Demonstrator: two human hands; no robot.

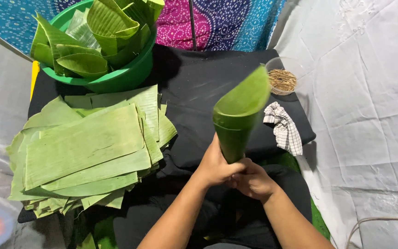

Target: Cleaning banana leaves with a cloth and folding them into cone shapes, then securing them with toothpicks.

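A banana-leaf cone (238,115) stands just right of the frame's centre, its narrow tip pointing down and its wide mouth opening upward, tilted toward the upper right. Both hands close around the lower tip. The left hand (216,166) wraps the tip from the left side, fingers curled around the leaf, while the right hand (253,180) grips just below and to the right, touching the left hand. The two hands sit together, clamped on the cone's narrow end, low in the middle of the frame, with both forearms running down to the bottom edge.

Beneath the cone lies a black cloth (194,87) covering a low surface across the centre of the frame. To the right of the cone, on the cloth's right edge, rests a crumpled checked rag (284,129) in white and dark lines. Just above it, in the upper right of the cloth, sits a clear bowl (295,64) holding thin brown sticks (282,80).

On the left half of the frame, a stack of flat cut banana leaves (88,152) spreads over the cloth, well apart from the hands. Above the stack, in the upper left, a green basin (125,78) holds finished leaf cones (102,32) piled together. A patterned blue and pink fabric (217,23) hangs along the top edge.
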